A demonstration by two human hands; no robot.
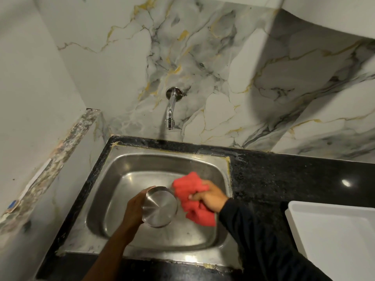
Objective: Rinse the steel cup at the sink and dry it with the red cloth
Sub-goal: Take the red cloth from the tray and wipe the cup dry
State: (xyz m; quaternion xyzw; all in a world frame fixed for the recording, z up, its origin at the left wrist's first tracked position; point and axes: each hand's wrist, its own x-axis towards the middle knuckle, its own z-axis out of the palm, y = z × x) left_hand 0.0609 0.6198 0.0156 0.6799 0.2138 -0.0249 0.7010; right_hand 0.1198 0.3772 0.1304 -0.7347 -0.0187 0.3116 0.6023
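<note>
My left hand (134, 207) holds the steel cup (160, 206) over the steel sink (142, 161), with the cup's flat bottom turned toward me. My right hand (211, 196) grips the bunched red cloth (191, 196), which touches the cup's right side. The cup's opening faces away and is hidden. A chrome tap (170, 110) sticks out of the marble wall above the sink; no water is seen running.
Black speckled counter (284, 179) surrounds the sink. A white tray (332, 234) lies on the counter at the right. A marble ledge (60, 155) runs along the left wall.
</note>
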